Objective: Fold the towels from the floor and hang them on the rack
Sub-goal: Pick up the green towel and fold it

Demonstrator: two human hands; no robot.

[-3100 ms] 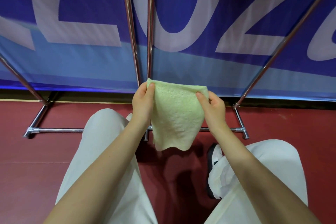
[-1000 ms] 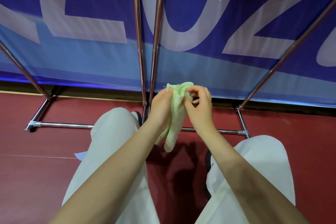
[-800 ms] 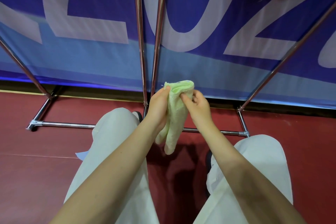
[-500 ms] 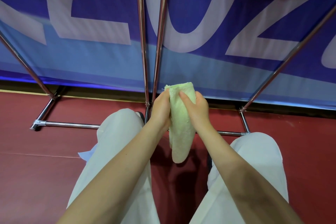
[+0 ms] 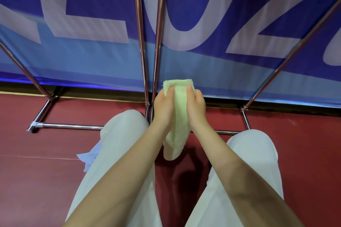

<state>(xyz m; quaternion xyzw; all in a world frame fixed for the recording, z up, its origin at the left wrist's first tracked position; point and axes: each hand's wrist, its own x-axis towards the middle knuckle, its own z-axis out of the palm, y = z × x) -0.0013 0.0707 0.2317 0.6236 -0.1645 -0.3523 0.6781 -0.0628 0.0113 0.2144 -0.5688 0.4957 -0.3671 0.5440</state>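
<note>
We hold the pale green towel [image 5: 178, 116] upright between both hands, above the red floor [image 5: 36, 180] and just in front of the chrome rack [image 5: 156, 42]. Our left hand [image 5: 164, 108] and right hand [image 5: 196, 106] each curl around one long edge, thumbs on the near face. Folded narrow, it hangs limp below the grip: soft, light terry, likely to sag or unfold unless pinched near its top corners. A blue lettered banner [image 5: 203, 64] backs the rack; a bluish cloth [image 5: 90, 155] lies on the floor, left.
</note>
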